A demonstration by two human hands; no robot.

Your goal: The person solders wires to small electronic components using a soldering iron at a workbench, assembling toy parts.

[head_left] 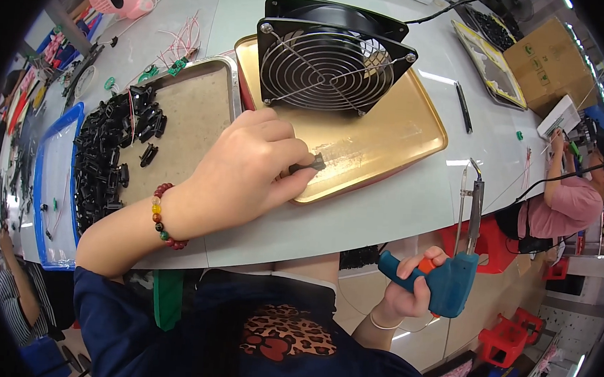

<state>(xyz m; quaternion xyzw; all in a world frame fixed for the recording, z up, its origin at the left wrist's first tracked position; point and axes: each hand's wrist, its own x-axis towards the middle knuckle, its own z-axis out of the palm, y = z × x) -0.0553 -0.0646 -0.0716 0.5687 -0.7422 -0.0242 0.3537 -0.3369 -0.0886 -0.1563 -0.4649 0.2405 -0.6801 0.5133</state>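
My left hand [255,158] reaches over the gold-coloured tray [403,119], with thumb and fingers pinched on a small dark grey piece [318,162] at the tray's near side. Just beyond it stands a black fan with a round wire guard [330,73], in the tray's far part. Low on the right, off the table's front edge, my right hand [412,288] grips a teal soldering gun [454,284] with an orange trigger. Its metal tip and a thin feed tube point upward.
Left of my arm, a metal tray [189,105] holds many black plastic parts [103,155], beside a blue-rimmed tray [39,193]. A black pen [464,107], a cardboard box [551,65] and a yellow-edged frame [489,65] lie to the right. A co-worker [564,191] sits at far right.
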